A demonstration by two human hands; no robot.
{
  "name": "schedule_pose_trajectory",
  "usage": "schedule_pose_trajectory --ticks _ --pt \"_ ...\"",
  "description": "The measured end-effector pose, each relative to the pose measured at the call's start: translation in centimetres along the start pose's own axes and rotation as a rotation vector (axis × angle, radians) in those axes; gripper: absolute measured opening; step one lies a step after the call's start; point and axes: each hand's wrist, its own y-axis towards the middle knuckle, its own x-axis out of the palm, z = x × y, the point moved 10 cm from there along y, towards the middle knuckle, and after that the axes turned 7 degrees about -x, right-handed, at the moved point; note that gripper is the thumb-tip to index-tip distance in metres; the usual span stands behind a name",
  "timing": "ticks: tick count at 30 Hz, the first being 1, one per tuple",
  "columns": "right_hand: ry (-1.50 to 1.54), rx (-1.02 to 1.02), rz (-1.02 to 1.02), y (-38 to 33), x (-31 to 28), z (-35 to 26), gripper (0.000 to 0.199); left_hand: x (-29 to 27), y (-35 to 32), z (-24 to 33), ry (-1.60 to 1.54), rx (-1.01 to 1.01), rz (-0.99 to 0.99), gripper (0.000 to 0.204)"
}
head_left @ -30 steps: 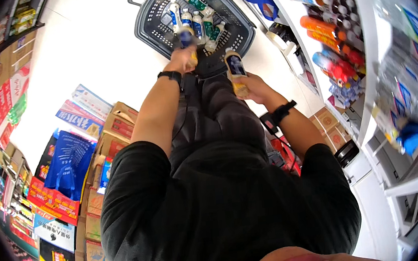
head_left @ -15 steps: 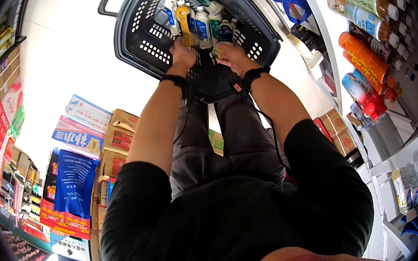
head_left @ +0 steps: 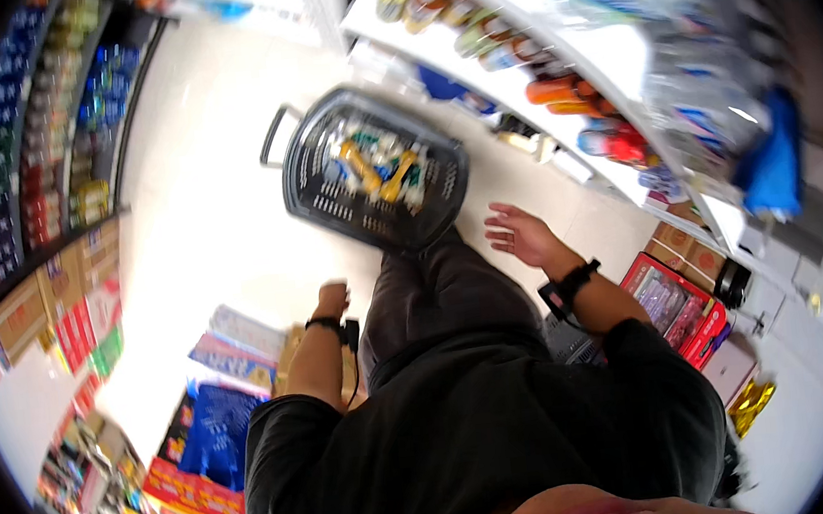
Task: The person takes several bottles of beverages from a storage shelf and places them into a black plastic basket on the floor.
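Head view: nothing is being held. The left hand point(head_left: 332, 299) is being kept loosely curled and empty, low beside the left knee, with a black band at the wrist. The right hand point(head_left: 518, 235) is being held open, fingers spread, just right of the basket point(head_left: 302, 173). The basket is sitting on the floor point(head_left: 200, 218) ahead of the knees, filled with bottles point(head_left: 378, 166). Shelves point(head_left: 551, 60) of drinks are being passed on the right.

Basket point(head_left: 376, 176) on floor ahead (bottles point(head_left: 363, 165) inside), shelves point(head_left: 553, 75) right
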Motion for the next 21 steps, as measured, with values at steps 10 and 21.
schedule_pose_trajectory --ticks 10,21 --pt "0.191 -1.179 0.197 -38.4 -5.7 -16.2 0.019 -10.9 -20.2 44.9 -0.448 0.259 -0.090 0.019" --pt "-1.398 -1.953 0.774 -61.4 -6.2 -20.3 0.012 4.0 -52.4 80.1 0.216 1.292 -0.038 0.011"
